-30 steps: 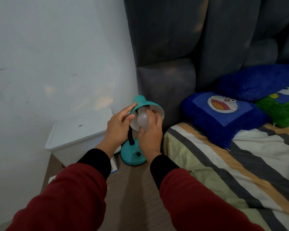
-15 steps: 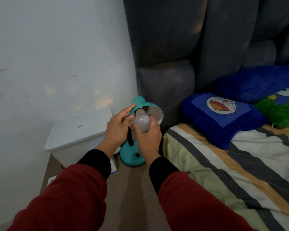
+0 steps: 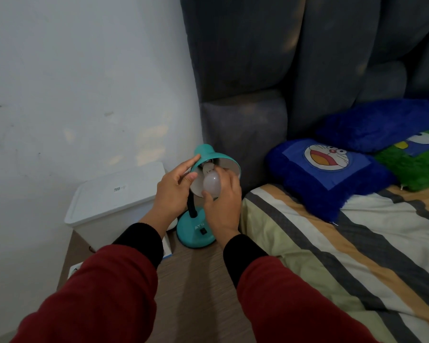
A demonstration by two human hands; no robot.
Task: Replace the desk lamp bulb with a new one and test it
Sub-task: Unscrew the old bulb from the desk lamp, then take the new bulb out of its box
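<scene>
A small teal desk lamp (image 3: 196, 231) stands on the wooden bedside table (image 3: 198, 280), its shade (image 3: 208, 153) tilted toward me. My left hand (image 3: 174, 191) holds the shade's left rim, fingers along the outside and thumb at the edge. A white frosted bulb (image 3: 211, 184) sits at the mouth of the shade, its neck pointing into the socket. My right hand (image 3: 223, 201) grips the bulb's round end from below and the right. The lamp's black switch (image 3: 203, 231) shows on the base. The bulb is unlit.
A white lidded plastic box (image 3: 114, 201) stands left of the lamp against the wall. A small white and blue box (image 3: 167, 246) lies by the lamp base. The bed with striped sheet (image 3: 332, 256) and blue cartoon pillow (image 3: 332, 177) lies right, under a grey padded headboard (image 3: 282, 70).
My right hand has turned round the bulb, fingers shifting from above it to beneath and right of it. The left hand stays on the shade.
</scene>
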